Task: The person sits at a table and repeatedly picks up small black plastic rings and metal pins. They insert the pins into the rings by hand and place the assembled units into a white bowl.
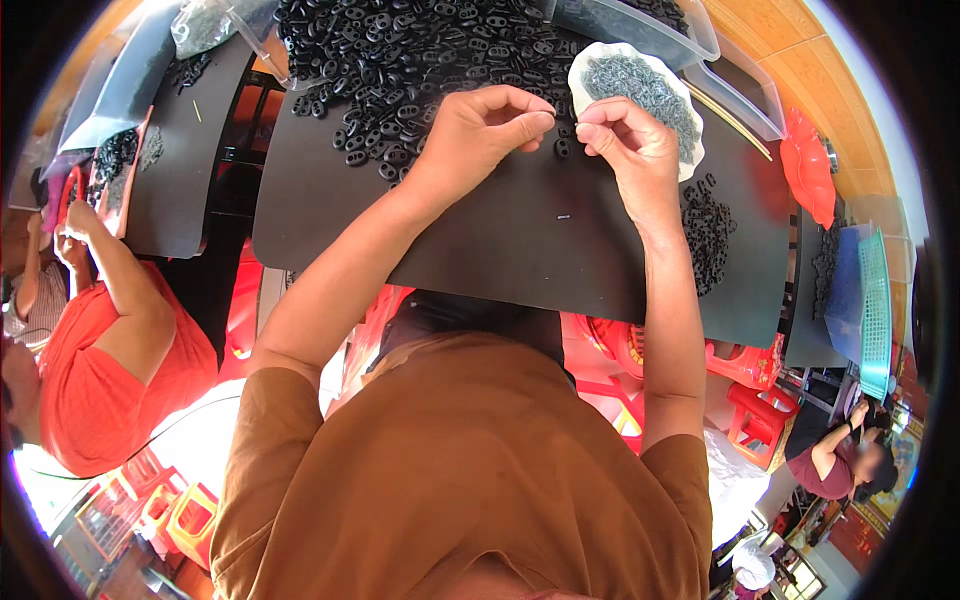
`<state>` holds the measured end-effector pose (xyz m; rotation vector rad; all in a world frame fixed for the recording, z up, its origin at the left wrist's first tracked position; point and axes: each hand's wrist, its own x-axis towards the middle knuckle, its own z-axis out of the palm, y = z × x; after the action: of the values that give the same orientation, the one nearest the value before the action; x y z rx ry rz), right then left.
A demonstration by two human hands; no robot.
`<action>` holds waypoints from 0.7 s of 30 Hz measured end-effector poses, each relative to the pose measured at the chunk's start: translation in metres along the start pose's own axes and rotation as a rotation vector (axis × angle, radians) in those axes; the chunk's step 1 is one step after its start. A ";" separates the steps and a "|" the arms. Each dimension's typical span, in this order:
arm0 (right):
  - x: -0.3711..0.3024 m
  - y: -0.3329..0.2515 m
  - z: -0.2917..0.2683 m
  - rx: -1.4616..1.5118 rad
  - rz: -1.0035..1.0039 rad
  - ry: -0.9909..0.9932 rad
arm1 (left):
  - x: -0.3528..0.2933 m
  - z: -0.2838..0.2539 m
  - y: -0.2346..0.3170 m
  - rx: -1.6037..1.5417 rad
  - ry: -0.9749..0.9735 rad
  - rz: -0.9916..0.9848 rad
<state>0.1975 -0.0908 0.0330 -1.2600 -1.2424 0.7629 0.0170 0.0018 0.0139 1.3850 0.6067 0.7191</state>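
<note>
My left hand (480, 125) and my right hand (625, 140) meet over a black board (500, 240), fingertips pinched close together. Between them sits a small black oval piece (563, 148), held at the fingertips. The right fingers also pinch a thin metal part, too small to make out. A big heap of black oval pieces (420, 60) lies just beyond my left hand. A white dish (690, 150) of small grey metal springs rests behind my right hand. A tiny metal pin (564, 216) lies on the board below my hands.
A smaller pile of black pieces (708, 235) lies at the board's right. Clear plastic trays (700, 40) stand at the back right, an orange tray (808, 165) beyond. A person in red (90, 340) works at another board to my left. Red plastic stools (760, 410) stand below.
</note>
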 end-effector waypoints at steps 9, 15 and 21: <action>-0.001 -0.005 0.008 -0.122 -0.091 0.050 | 0.000 0.003 -0.003 -0.255 -0.088 -0.101; -0.002 -0.005 0.007 -0.202 -0.092 0.021 | -0.001 0.003 -0.002 -0.223 -0.091 -0.094; -0.001 -0.008 0.008 -0.350 -0.262 -0.015 | 0.000 0.003 -0.004 -0.099 -0.088 -0.067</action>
<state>0.1881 -0.0912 0.0394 -1.3336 -1.5639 0.3753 0.0191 -0.0003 0.0099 1.2917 0.5382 0.6238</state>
